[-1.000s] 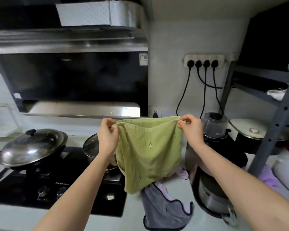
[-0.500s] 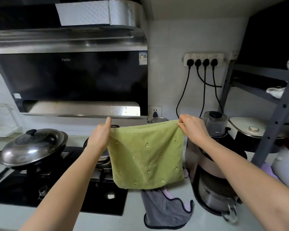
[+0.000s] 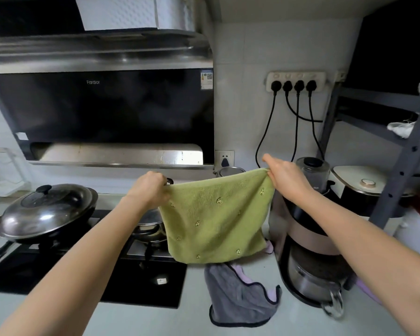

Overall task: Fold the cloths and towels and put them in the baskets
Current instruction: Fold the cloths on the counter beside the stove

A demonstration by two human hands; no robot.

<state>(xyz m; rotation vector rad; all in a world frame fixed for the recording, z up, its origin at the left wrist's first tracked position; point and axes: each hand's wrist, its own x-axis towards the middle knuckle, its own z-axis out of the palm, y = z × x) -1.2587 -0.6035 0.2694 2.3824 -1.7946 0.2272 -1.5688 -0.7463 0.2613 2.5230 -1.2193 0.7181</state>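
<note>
Since a second ago, both hands have pulled the green towel point(image 3: 216, 217) flat, left hand point(image 3: 150, 190) and right hand point(image 3: 285, 178) pinching its top corners. Folding hasn't begun; a grey cloth point(image 3: 238, 297) waits on the worktop point(image 3: 155, 321), no baskets visible.

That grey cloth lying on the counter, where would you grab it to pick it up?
Probably by the raised corner at its right edge, pinched from above. The grey cloth lies crumpled on the counter, and that corner stands up from the surface, so fingers could close on it without scraping the top.

Green cloth point(image 3: 216, 219) now spread flat (bunched before), right hand point(image 3: 285, 177) raised higher.
</note>
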